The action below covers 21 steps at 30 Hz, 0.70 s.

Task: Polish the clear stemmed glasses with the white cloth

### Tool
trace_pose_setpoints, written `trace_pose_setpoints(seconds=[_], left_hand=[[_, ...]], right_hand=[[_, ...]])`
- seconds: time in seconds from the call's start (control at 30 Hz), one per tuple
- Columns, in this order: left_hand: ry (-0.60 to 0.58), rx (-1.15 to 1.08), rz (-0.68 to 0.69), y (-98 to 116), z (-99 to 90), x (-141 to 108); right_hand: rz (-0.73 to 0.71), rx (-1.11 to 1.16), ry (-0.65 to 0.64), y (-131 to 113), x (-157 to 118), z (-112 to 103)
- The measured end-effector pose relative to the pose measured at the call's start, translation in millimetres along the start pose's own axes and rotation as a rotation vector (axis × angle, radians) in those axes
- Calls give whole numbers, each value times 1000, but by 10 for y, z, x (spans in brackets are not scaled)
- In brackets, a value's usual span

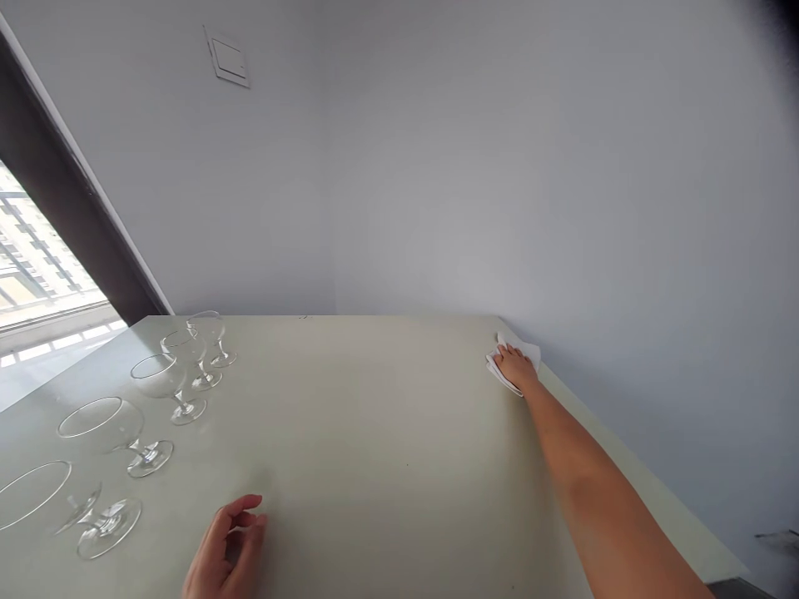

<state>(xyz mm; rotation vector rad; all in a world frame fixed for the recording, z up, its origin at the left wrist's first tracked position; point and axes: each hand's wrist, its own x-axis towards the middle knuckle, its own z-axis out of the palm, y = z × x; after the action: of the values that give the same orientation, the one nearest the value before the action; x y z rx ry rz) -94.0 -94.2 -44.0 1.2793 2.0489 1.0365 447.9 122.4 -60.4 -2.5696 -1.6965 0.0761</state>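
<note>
My right hand [515, 366] lies on a folded white cloth [530, 351] at the table's far right corner, pressing it against the pale tabletop [374, 433]. The right arm is stretched out along the table's right side. Low in the picture, my left hand [225, 549] rests at the near side with loosely curled fingers. A gap shows between its thumb and forefinger, and nothing is in it. To its left, several clear stemmed glasses stand in a slanting row, the closest being a glass [109, 528] cut off by the picture's left edge.
Grey walls [437, 166] meet in a corner behind the table, and one runs along its right edge. A light switch [228, 60] is on the wall at upper left. Beside a dark frame [68, 166], bright daylight comes through a window [37, 258].
</note>
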Motion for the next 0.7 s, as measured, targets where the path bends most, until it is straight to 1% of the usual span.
trace_pose_setpoints(seconds=[0.07,0.17,0.27,0.4,0.47,0.57,0.63,0.7], left_hand=[[-32,8,-3,-2,-11,12],[-50,14,27,-17,-9,21],[-63,4,80,-36,7,15],[-70,-15,121,-57,9,-3],[-63,-23,128,-66,1,-9],[-62,-37,127,-75,-11,-11],[-64,-48,127,-79,-17,-8],[-65,-51,127,-80,-22,-5]], right_hand=[[5,-9,4,-39,-112,19],[-47,-20,8,-243,-281,54],[-157,-24,12,-574,-473,83],[-352,-10,7,-1156,-823,96],[-469,5,2,-1478,-1058,93],[-648,36,1,-1932,-1489,88],[-760,50,-14,-2170,-1822,84],[-886,68,-55,-2325,-2178,71]])
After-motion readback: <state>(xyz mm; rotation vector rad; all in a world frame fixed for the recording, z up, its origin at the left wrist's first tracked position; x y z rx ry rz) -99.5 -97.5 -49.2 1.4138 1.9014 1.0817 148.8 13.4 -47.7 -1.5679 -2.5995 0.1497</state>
